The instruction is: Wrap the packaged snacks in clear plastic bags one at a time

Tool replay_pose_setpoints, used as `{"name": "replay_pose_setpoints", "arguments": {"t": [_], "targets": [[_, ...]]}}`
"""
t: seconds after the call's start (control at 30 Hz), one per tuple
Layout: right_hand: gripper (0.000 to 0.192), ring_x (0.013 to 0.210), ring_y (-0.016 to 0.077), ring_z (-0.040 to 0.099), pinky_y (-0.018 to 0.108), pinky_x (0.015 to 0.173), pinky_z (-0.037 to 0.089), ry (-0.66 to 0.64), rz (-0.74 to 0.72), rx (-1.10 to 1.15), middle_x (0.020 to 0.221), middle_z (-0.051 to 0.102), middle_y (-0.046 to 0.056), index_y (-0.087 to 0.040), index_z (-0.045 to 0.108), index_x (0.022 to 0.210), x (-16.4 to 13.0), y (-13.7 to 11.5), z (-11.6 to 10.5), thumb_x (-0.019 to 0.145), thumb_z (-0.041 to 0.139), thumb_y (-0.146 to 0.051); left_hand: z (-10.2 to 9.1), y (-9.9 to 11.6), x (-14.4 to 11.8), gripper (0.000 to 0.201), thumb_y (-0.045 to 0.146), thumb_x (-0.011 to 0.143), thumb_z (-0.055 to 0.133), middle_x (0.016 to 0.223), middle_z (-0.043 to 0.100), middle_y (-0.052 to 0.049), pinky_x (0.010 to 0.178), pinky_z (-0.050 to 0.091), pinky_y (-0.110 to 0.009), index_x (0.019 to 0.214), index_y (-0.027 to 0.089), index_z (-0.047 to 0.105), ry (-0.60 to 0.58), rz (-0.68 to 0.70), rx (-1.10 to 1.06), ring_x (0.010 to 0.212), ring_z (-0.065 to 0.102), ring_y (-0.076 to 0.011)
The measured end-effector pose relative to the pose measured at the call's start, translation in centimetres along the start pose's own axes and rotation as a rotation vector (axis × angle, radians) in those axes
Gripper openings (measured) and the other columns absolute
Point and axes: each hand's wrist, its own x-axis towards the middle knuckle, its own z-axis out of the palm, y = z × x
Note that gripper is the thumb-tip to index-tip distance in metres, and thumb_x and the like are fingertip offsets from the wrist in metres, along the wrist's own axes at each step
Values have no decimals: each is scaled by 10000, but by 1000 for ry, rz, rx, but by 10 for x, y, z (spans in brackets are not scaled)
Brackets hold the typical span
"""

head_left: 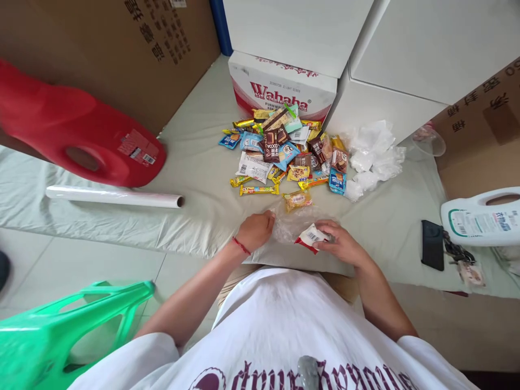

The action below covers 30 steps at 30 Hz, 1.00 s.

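My left hand (257,232), with a red cord at the wrist, pinches the left edge of a clear plastic bag (286,225). In my right hand (340,242) is a white and red snack packet (312,237), held over the bag's right side. A yellow snack packet (297,200) lies at the far edge of the bag. Beyond it spreads a heap of wrapped snacks (280,151) in brown, blue, yellow and white wrappers. Crumpled clear plastic bags (376,157) lie to the right of the heap.
Behind the heap stands a Wahaha carton (280,86). To the left are a red jug (81,130) and a plastic wrap roll (116,197); a green stool (77,319) stands below. A phone (432,245), keys (459,250) and a white detergent bottle (481,216) lie on the right.
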Motion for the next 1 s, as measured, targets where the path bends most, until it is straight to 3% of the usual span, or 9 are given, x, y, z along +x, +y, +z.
{"name": "replay_pose_setpoints", "arguments": {"t": [0.1,0.2,0.37,0.5,0.6,0.7,0.8,0.9,1.0], "targets": [[323,1048,279,604,446,941,494,-34,-102,-110,1079,701,104,-223,712,1117,9,-5,8,903,705,-466,-8,7,4,550,438,1051,271,994,765,-198,762,513,-398,1036,158,744,1,-24,98,969,730,-350],[256,988,261,577,417,890,485,-74,-295,-179,996,679,91,-219,682,1098,-2,-19,2,918,695,-400,-13,12,10,588,522,1028,332,989,761,-219,789,531,-412,964,150,783,9,-46,172,987,726,-362],[162,932,228,582,431,965,471,-269,-525,-230,928,667,51,-258,696,1033,-35,-36,-13,877,665,-228,-15,18,27,536,598,959,483,976,765,-204,828,539,-395,978,165,798,46,-38,214,1009,718,-347],[264,1084,244,599,427,1037,463,-395,-490,-246,976,685,54,-261,725,1024,-56,-36,-20,811,649,-126,-12,18,38,420,519,929,566,984,767,-196,847,536,-395,995,171,792,43,-36,231,1027,715,-347],[240,1119,240,615,443,1110,431,-472,-416,-185,1018,708,52,-264,732,1048,-72,-30,-29,846,662,-155,-5,16,35,353,410,945,544,986,757,-208,819,532,-408,1020,152,773,39,-53,252,998,716,-354],[227,1107,234,643,414,1064,478,-524,-294,-80,1154,705,81,-259,736,1116,-88,-22,-48,896,685,-258,10,11,21,359,260,989,415,1033,729,-210,776,514,-407,1160,133,704,158,-40,273,943,707,-326],[280,1034,245,671,364,918,542,-401,-118,39,1141,704,108,-252,760,1109,-101,-17,-72,876,740,-405,30,4,5,384,142,986,335,1112,684,-199,815,477,-414,1165,160,674,332,93,328,1023,652,-307],[393,933,270,668,374,829,547,-94,4,205,1057,701,119,-238,776,955,-99,-21,-86,750,822,-570,46,-2,-4,368,134,973,373,1212,651,-193,880,434,-457,1135,195,698,373,215,345,1128,579,-328],[548,890,278,650,385,794,537,206,67,381,1037,704,101,-234,763,986,-74,-30,-76,681,820,-685,56,-5,-9,442,141,971,388,1339,613,-193,880,411,-478,1329,206,638,384,201,316,1155,550,-337]]}}
